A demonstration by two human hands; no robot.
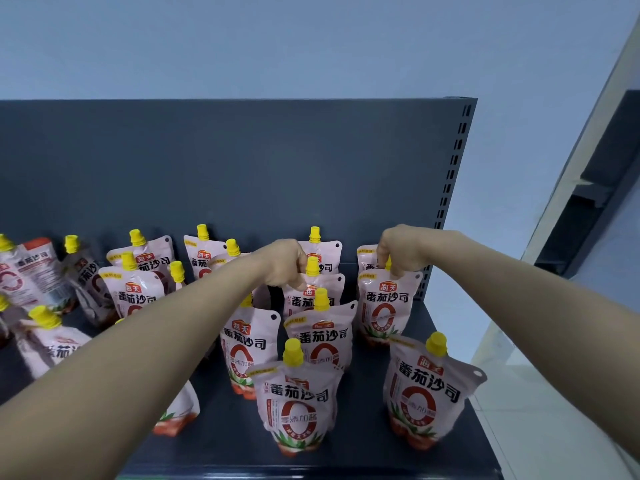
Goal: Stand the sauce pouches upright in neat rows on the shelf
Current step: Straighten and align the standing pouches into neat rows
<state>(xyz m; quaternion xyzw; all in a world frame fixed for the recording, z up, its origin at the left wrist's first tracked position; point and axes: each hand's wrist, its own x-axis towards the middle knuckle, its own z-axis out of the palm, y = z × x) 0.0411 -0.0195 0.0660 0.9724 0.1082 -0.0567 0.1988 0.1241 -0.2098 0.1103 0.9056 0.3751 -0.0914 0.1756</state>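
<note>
Pink-and-white sauce pouches (320, 337) with yellow screw caps and red-and-black lettering, standing on a dark grey metal shelf (381, 455).

Hands:
- Left hand (284, 265): fingers curled, pinching the top edge of the centre pouch (311, 296) just beside its yellow cap (312, 266). The forearm reaches across the pouches on the left half of the shelf.
- Right hand (401, 251): fingers curled down round the neck of the right pouch (382, 306), whose cap is mostly hidden in the grip. This pouch is upright, near the slotted post (453, 161) at the shelf's right end.

Pouches, right half:
- Front pouch (298, 403): upright, closest to the front edge.
- Corner pouch (426, 389): standing, tilted a little to the right, well apart from the front pouch.
- Two more stand upright in file between the front pouch and the centre pouch. Another stands just to their left, its top under the left forearm.
- Back pouch (320, 249): against the grey back panel (242, 168), partly hidden by the left hand.

Pouches, left half:
- Several stand in loose, uneven order near the back panel.
- Leaning pouches (34, 275): at the far left, tipped over against one another, one showing its printed back.

Behind the shelf: pale blue wall (311, 46).
</note>
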